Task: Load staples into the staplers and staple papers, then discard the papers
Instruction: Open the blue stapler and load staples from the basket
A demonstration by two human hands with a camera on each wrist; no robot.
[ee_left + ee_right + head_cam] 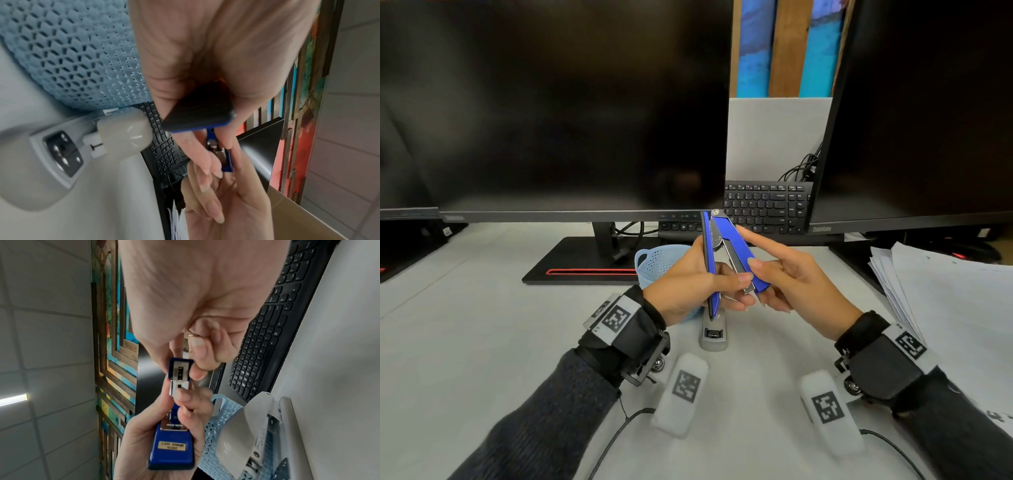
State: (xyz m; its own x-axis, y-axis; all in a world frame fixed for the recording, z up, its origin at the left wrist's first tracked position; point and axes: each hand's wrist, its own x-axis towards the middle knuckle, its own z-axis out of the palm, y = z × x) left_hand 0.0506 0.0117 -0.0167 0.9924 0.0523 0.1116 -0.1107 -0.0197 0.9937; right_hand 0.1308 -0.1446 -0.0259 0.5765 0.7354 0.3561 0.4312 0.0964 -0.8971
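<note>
"ThinkVision" on right monitor (822,229) bezel; gold label (173,445) on blue stapler (171,449) illegible.

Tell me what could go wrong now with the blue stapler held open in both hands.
1. The left hand and right hand hold the blue stapler spread open in the air; if it snaps shut, a fingertip near the metal staple track could get pinched.
2. A slip could drop it onto the grey stapler or into the blue basket below.
</note>
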